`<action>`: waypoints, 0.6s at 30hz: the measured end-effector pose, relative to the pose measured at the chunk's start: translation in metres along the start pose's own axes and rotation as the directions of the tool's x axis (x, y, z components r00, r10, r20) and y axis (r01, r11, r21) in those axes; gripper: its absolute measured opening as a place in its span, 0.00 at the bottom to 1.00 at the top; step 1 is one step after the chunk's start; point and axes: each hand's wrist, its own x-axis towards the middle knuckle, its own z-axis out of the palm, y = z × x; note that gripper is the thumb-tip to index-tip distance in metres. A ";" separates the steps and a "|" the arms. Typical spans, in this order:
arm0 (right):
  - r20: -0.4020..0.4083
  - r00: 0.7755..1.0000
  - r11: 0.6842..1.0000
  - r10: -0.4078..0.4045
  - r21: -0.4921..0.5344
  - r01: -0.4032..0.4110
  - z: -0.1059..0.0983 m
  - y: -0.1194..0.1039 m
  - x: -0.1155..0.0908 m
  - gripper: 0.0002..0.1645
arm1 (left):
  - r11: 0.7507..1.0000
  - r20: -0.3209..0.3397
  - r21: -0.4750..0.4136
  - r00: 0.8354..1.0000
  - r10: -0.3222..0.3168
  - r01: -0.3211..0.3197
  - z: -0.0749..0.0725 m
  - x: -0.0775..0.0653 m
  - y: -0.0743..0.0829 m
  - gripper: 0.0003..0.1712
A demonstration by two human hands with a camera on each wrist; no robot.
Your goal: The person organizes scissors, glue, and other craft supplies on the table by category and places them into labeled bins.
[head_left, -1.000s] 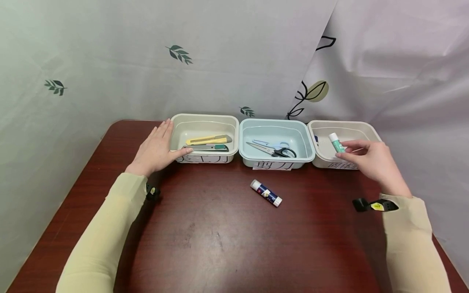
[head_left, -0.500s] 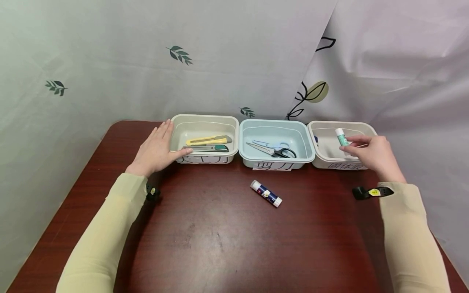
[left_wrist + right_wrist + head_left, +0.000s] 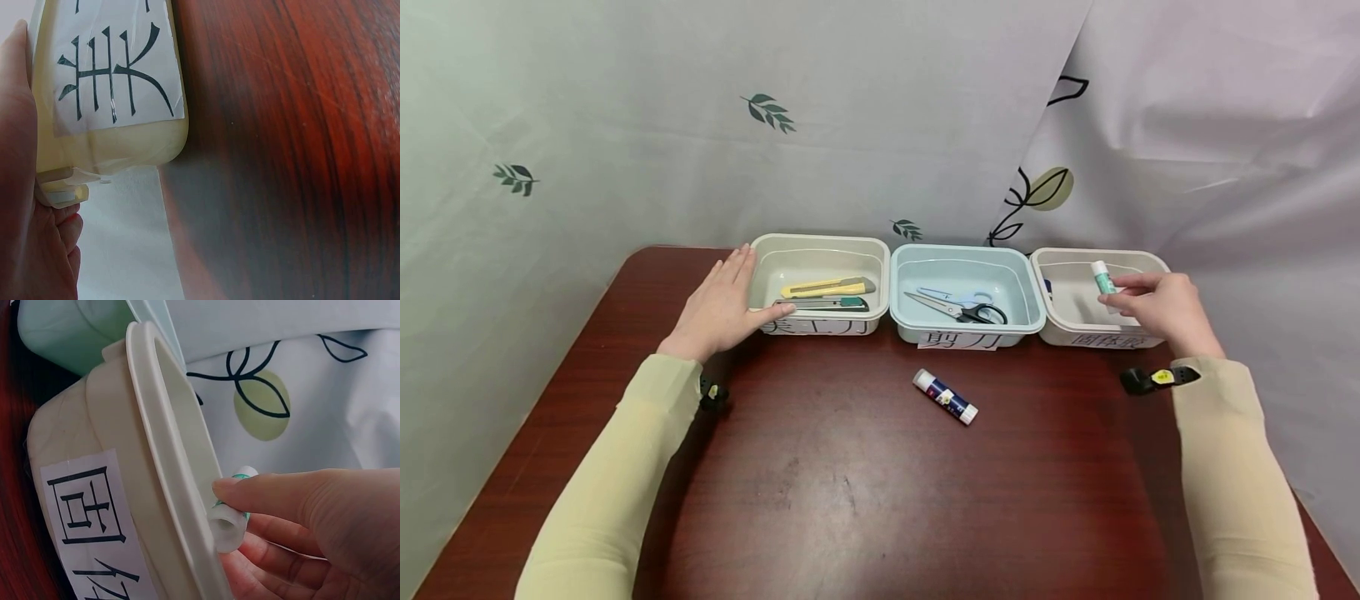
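Observation:
My right hand [image 3: 1165, 308] pinches a green-and-white glue stick [image 3: 1103, 279] between thumb and fingers, over the right beige bin [image 3: 1063, 332]. In the right wrist view the glue stick [image 3: 229, 526] shows its hollow white end at the bin's rim. At the bin's left inner wall a dark blue item peeks out, mostly hidden. My left hand [image 3: 715, 304] rests with straight fingers along the left side of the left beige bin [image 3: 820, 242], thumb on its front rim. That bin holds a yellow utility knife [image 3: 827, 287] and a green-and-grey one [image 3: 823, 303].
Between the beige bins stands a light blue bin [image 3: 962, 252] with black-handled scissors [image 3: 958, 308] and light blue scissors [image 3: 970, 295] inside. A dark blue glue stick [image 3: 945, 396] lies on the brown table [image 3: 880, 500]. A patterned curtain [image 3: 880, 125] hangs behind the bins.
My right hand has carried the green glue stick a little away from me and to the right, further over the right bin. The left hand has stayed in place.

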 end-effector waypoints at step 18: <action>-0.011 1.000 1.000 0.023 0.012 -0.023 0.002 0.006 0.009 0.34 | 1.000 0.005 0.003 1.000 -0.004 0.004 0.000 0.000 -0.001 0.67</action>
